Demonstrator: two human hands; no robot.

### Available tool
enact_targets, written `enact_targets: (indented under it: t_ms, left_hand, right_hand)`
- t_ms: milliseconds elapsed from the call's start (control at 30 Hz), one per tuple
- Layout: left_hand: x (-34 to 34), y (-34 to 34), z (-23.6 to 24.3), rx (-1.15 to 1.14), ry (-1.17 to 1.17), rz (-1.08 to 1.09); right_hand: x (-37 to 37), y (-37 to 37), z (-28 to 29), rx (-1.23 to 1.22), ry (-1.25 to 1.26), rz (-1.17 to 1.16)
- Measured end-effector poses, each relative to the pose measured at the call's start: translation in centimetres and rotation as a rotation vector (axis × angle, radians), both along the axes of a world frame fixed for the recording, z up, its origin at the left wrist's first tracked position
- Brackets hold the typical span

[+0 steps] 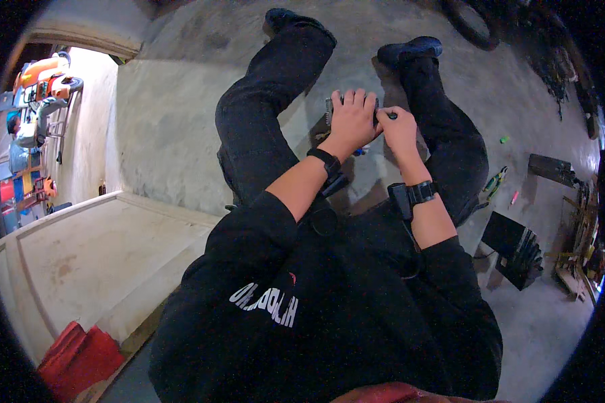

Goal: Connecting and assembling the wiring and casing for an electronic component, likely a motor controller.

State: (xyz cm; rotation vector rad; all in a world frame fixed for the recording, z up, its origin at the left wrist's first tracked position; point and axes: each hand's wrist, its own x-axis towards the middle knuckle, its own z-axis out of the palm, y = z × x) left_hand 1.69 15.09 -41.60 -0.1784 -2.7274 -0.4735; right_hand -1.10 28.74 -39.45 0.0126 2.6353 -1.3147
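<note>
My left hand (351, 124) lies over a dark, ridged metal-looking block (329, 111) between my legs, its fingers laid across the top and gripping it. Most of that block is hidden under the hand, so its exact kind does not show. Close against it on the right, my right hand (398, 131) is closed around a small black handle-like piece (392, 115). What the piece joins to is covered by the fingers. Something small and blue (360, 151) shows beneath my hands, too little of it to name.
To the right lie green-handled pliers (495, 183), a pink stick-like item (515, 197), a small green item (504, 140) and a black finned box (512, 247). A tire (474, 30) rests far right. Left are a pale panel (107, 262) and red cloth (81, 359); a person (30, 127) is outside.
</note>
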Motion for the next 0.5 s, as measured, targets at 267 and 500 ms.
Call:
enact_targets:
  t_ms: [267, 500]
  left_hand:
    - [0.0, -0.2, -0.3, 0.046, -0.006, 0.023]
    - [1.0, 0.4, 1.9, -0.023, -0.184, 0.200]
  right_hand:
    - [0.1, -0.3, -0.1, 0.041, 0.070, 0.010]
    - [-0.1, 0.1, -0.1, 0.105, 0.127, 0.009]
